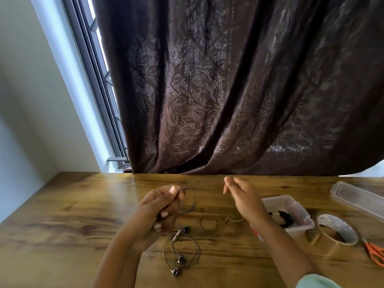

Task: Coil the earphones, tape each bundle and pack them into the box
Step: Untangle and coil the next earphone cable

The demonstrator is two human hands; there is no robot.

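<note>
While the left hand [162, 206] grips a few turns of cable [190, 201] between thumb and curled fingers, just left of frame centre, the right hand [241, 194] hovers to its right with fingertips drawn toward the thumb as if pinching. Whether a strand lies between them cannot be told. Below the left hand the rest of the cable trails onto the table [72, 225], past an inline remote [178, 233] to the two buds [179, 261], which lie in slack loops at lower centre. One more loop [208, 223] lies flat between the wrists, with a strand running from it under the right forearm.

The cable looks thin, light and springy, so the turns will likely spring open unless pinched where they cross. That crossing seems the best hold, rather than the buds or remote, whose joints are probably the weak spots.

At the right of the frame stands the clear box [291, 201] with a dark bundle [283, 218] in it. Its lid [357, 197] lies further right, with the tape [336, 229] and orange scissors [374, 252] below it toward the edge. The right forearm lies between coil and box. A brown curtain [228, 90] fills the upper frame.
</note>
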